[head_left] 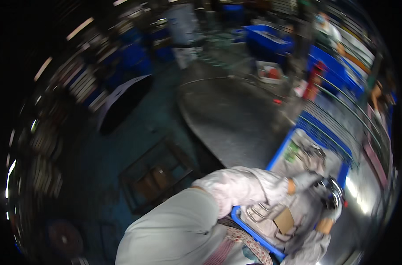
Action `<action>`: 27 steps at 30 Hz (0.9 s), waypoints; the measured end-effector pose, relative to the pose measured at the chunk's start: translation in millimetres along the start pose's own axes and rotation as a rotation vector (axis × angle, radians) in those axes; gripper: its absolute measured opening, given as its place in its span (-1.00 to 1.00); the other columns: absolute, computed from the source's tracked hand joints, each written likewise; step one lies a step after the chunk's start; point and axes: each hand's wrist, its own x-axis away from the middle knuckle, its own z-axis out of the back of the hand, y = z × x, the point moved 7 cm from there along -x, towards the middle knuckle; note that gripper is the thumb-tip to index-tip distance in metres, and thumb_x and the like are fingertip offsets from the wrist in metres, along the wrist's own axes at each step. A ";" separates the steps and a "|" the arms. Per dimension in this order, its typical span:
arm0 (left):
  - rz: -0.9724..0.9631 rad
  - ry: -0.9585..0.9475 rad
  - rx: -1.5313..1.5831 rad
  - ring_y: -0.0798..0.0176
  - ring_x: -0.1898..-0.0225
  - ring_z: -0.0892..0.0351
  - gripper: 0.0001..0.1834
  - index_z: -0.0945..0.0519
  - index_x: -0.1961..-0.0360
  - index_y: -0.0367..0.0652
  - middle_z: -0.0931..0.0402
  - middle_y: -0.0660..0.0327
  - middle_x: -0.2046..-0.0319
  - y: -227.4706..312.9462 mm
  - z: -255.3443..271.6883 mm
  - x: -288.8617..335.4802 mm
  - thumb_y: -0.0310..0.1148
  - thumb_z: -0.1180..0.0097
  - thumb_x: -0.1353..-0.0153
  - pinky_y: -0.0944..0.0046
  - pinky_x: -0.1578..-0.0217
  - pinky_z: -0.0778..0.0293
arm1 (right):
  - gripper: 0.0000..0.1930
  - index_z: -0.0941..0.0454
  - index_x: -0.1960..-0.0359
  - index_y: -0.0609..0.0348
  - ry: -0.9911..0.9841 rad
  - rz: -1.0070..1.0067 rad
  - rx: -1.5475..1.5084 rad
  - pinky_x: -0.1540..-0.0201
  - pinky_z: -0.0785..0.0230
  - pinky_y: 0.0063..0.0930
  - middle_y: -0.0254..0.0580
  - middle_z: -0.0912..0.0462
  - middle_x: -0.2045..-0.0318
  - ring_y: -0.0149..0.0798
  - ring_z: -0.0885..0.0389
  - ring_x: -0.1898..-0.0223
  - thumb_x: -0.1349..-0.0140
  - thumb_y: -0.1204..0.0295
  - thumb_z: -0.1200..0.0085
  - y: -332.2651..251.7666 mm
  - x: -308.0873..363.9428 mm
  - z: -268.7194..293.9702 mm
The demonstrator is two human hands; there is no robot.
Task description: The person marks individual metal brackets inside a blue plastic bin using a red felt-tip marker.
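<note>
A shiny, rounded metal part [331,192] is held between my two gloved hands, over the right side of a blue crate [278,154]. From the left, my left hand [304,180] reaches it with the fingers closed at its edge. Below it, my right hand [335,212] grips its lower side. Motion blur hides the part's exact kind. Pale lining [278,170] covers the inside of the crate. Near me in the crate lie a brown cardboard piece [283,220] and bent metal pieces [259,213]; more shiny pieces [315,155] sit at its far end.
A large dark round-edged surface [236,115] stands beyond the crate. Green rails [342,95] run at the right. Blue bins [267,39] and a red cylinder [314,80] are farther back. A low metal frame [156,174] stands on the floor; a person [330,33] is far right.
</note>
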 end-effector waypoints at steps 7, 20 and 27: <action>-0.354 0.036 -0.214 0.21 0.34 -0.51 -0.68 -0.57 0.33 -0.21 -0.54 0.13 0.45 -51.9 -46.6 8.2 -0.20 -0.27 0.00 0.27 0.31 -0.44 | -0.72 -0.51 0.08 0.13 -0.983 -0.106 -0.226 0.14 -0.45 -0.39 -0.19 -0.59 0.19 -0.27 -0.57 0.23 -0.24 0.31 0.05 45.6 -57.8 -16.2; 0.017 0.132 0.633 0.39 0.50 -0.47 -0.78 -0.56 0.44 -0.10 -0.54 0.33 0.55 78.0 -13.7 38.7 -0.19 -0.05 -0.20 0.42 0.45 -0.34 | -0.70 -0.41 -0.01 0.06 -0.292 0.368 0.483 0.52 -0.23 -0.67 -0.37 -0.51 0.29 -0.54 -0.43 0.49 -0.21 0.44 0.04 21.1 60.0 -112.3; 0.403 0.099 0.732 0.08 0.19 -0.59 -0.27 -0.49 0.14 -0.34 -0.56 0.02 0.22 38.8 -21.8 26.9 0.25 0.15 -0.20 0.09 0.07 -0.51 | -0.67 -0.33 -0.04 0.18 -0.397 0.183 0.430 0.05 -0.37 -0.51 -0.22 -0.51 0.14 -0.35 -0.50 0.15 -0.28 0.37 -0.02 -19.2 68.9 -110.0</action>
